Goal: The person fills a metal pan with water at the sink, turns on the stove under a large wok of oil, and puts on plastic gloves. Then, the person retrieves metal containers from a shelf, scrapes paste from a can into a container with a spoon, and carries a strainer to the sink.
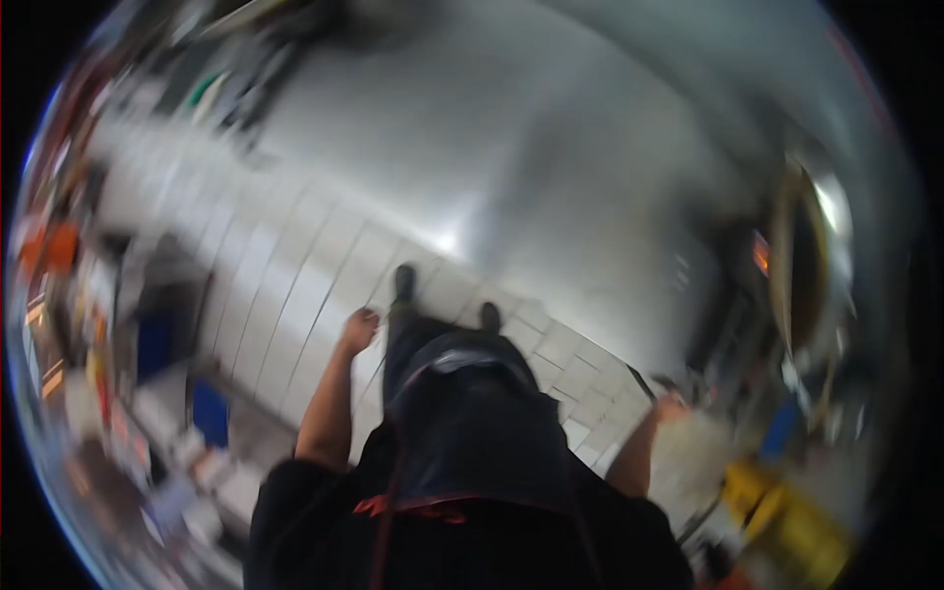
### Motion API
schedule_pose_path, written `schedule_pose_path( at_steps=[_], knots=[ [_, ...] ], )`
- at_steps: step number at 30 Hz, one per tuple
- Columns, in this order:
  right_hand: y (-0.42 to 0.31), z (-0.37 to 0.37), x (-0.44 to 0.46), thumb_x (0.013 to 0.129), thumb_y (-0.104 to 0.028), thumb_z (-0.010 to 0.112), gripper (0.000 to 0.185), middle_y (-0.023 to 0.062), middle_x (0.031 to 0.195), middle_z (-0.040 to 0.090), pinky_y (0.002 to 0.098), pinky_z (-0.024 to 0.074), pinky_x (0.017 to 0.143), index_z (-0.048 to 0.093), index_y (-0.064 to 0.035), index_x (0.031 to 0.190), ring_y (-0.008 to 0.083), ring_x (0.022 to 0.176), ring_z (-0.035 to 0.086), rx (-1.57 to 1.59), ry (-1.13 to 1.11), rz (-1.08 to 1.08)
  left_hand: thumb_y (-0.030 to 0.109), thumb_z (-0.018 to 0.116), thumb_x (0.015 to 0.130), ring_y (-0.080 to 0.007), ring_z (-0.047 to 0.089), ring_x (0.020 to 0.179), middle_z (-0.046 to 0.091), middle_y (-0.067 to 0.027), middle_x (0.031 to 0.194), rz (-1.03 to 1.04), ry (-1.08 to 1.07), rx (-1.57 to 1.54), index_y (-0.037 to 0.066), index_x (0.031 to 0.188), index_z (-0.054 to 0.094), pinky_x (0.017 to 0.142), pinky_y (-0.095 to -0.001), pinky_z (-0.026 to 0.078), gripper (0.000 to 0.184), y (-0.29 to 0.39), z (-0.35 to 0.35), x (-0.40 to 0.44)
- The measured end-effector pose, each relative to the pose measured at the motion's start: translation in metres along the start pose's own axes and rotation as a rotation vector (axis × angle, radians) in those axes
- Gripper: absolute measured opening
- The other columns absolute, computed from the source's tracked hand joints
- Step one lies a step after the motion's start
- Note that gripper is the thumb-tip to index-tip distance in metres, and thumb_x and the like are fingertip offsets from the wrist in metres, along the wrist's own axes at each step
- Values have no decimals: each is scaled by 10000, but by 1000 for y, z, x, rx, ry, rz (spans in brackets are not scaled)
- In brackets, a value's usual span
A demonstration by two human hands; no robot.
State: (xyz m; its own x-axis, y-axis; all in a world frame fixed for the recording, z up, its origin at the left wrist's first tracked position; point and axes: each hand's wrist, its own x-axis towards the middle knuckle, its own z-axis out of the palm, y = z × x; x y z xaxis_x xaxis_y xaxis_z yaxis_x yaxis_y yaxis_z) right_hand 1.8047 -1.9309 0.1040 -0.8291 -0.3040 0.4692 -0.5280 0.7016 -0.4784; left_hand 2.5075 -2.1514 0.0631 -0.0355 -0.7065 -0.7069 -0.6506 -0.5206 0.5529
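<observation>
My left hand (pixel 362 329) hangs over the tiled floor, away from the counter. Its fingers look curled in, and nothing shows in them. On the other side, my right hand (pixel 671 405) is at the near right corner of a wide steel counter (pixel 551 157). Motion blur smears its fingers. Right beside it is a pale, whitish bulky thing (pixel 696 447); whether the hand holds it or only passes by it, I cannot tell. A dark apron (pixel 472 423) covers my front.
White floor tiles (pixel 285 285) run along the counter. To the right are a large round pan-like thing (pixel 801 265) and a yellow object (pixel 787 516). On the left, blurred shelving holds an orange item (pixel 54 248) and a blue panel (pixel 209 413).
</observation>
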Motion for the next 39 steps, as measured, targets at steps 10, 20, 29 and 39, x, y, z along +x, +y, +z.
schedule_pose_path(
  at_steps=[10,20,29,39],
  knots=[
    [-250,-25,-311,729,-139,611,468,280,1102,412,432,361,945,448,-12,1149,410,1081,394,-50,-528,306,339,482,834,-251,584,840,608,-132,999,-258,-330,-120,90,1150,503,725,-402,447,403,-56,-155,106],
    [-246,-75,-445,794,-348,488,425,200,1060,608,397,375,958,634,20,949,348,1070,524,-369,-1074,651,289,496,828,-192,591,725,625,-99,912,-218,-338,-46,76,1094,542,632,-334,456,343,-3,-175,116],
    [-235,-75,-361,835,-199,512,227,82,806,624,282,462,688,574,-4,934,162,763,582,414,-637,809,264,496,870,-156,599,592,657,-112,806,251,-495,155,30,1041,565,491,-270,448,298,108,-92,83],
    [-31,-175,-272,909,-238,466,197,22,812,579,227,426,576,563,-86,988,99,662,525,727,-143,1111,188,489,876,-111,537,505,616,-68,706,531,-569,62,25,903,585,442,-232,403,191,276,112,-23]
  ],
)
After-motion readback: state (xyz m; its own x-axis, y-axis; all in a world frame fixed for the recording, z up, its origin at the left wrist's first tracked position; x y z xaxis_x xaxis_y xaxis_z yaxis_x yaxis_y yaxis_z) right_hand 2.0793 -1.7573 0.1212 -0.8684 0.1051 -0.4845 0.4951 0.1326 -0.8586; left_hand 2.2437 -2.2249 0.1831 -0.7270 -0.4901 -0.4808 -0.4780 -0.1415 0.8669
